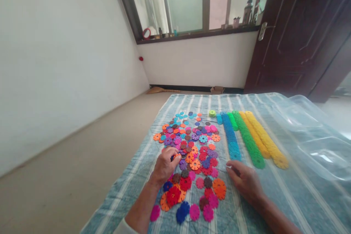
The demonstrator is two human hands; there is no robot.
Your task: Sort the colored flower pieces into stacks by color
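Note:
My left hand [165, 164] is closed in a pinch over the left side of a spread of plastic snowflake discs, with an orange snowflake disc [177, 156] at its fingertips. The loose discs are pink, red, purple, brown, dark blue and orange; an orange one [195, 164] and a red one [173, 195] lie close by. On the right of the spread, my right hand [245, 180] has its fingers drawn together low over the cloth. A small pale spot shows at its fingertips, and I cannot make out what it is. Nearest to it is the end of a blue row of overlapping discs [231, 135].
Beyond the blue row run green [248, 140] and yellow rows [265, 139] of discs. A small lime stack [212, 113] stands at the back. Two clear plastic containers [326, 157] are on the right. A striped cloth [131, 190] covers the surface, whose left edge drops to the floor.

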